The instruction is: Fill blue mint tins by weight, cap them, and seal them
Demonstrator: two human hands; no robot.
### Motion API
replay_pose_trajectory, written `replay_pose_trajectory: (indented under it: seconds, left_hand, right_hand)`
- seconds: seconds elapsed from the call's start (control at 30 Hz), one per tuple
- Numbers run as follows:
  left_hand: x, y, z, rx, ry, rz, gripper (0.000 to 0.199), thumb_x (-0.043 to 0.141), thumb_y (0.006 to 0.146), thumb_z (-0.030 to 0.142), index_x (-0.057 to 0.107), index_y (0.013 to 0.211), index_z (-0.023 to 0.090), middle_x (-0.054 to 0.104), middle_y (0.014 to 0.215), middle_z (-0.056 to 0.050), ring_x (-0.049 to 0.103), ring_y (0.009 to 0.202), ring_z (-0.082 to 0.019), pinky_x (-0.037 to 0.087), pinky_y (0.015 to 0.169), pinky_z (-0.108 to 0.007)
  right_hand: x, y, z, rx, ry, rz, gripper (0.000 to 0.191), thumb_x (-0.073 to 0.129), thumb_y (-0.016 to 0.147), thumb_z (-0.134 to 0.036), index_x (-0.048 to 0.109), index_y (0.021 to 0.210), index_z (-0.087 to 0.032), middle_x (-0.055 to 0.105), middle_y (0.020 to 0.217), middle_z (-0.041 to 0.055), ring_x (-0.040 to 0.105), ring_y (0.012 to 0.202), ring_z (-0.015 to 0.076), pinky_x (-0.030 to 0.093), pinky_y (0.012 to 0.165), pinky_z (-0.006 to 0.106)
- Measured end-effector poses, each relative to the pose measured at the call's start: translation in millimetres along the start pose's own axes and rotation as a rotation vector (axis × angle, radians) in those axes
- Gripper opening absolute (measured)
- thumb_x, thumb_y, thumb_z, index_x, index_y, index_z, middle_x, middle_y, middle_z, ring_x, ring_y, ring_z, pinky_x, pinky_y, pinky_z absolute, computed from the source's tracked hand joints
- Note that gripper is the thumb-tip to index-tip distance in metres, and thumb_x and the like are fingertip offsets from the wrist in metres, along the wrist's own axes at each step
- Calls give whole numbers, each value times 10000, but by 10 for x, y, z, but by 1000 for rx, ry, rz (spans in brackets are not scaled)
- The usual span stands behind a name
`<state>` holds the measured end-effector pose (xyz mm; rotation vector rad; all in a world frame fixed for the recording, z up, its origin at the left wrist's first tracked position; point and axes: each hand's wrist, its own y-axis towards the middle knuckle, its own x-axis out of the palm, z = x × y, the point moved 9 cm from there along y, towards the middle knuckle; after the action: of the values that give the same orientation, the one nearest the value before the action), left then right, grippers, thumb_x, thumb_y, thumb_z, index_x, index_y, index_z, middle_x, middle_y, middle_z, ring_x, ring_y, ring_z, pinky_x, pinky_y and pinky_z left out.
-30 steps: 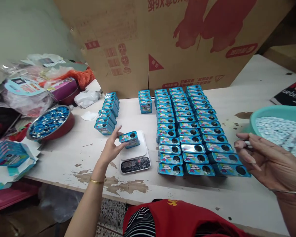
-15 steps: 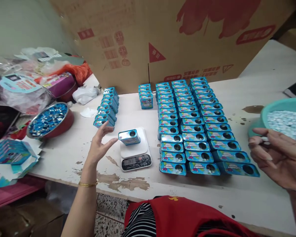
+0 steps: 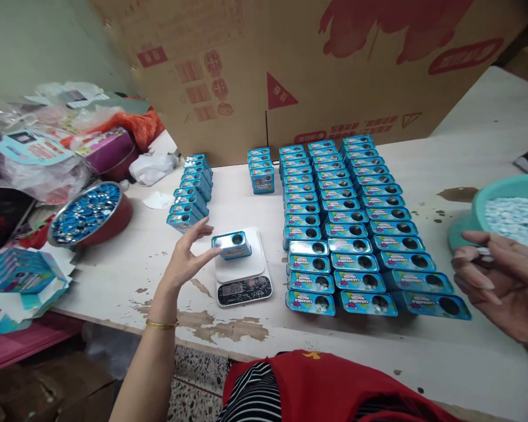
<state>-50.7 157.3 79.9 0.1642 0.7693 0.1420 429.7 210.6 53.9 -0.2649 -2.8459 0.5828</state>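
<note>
1. Latest change: your left hand (image 3: 180, 266) is closer to the blue rectangular printed metal tin (image 3: 231, 246). The thumb, just off the tin's left end in the preceding frame, now overlaps that end and appears to touch it.

2. Readout: the black-framed digital display (image 3: 235, 288) of the white flat kitchen scale (image 3: 233, 272) appears to show 1545, any decimal point unresolved; the digits differ from the preceding frame. By judgement, thumb contact may disturb the reading, so this figure is not certainly the tin's own.

3. Left grip: wide open, fingers spread above and beside the tin's left end, with nothing enclosed. In the earliest frame, finger and thumb lie around that end.

4. Right grip: your right hand (image 3: 497, 287) has its fingertips closed on a small white piece (image 3: 484, 252), beside the mint-green round plastic bowl (image 3: 479, 199) of similar white pieces. The piece is likewise pinched in both earlier frames.

5. Tin position: upright on the scale's platform, round opening upward, as before. Three close columns of matching blue tins (image 3: 349, 246) stand on the pale, peeling worktop (image 3: 149, 252), between scale and bowl; their arrangement shows no evident change.
</note>
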Motion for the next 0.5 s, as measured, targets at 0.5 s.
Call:
replay_pose_trajectory:
  seconds: [0.5]
  left_hand:
    - [884,1730,98,323,415,-113,276,619,815,310,580,1059,186,611,954,-69,569,873,-213,442,774,-336]
  right_hand:
    - [111,42,-44,-58,-12,61,278,792,536,-469,742,725,-271,555,670,74,414,434,117,375,281,219]
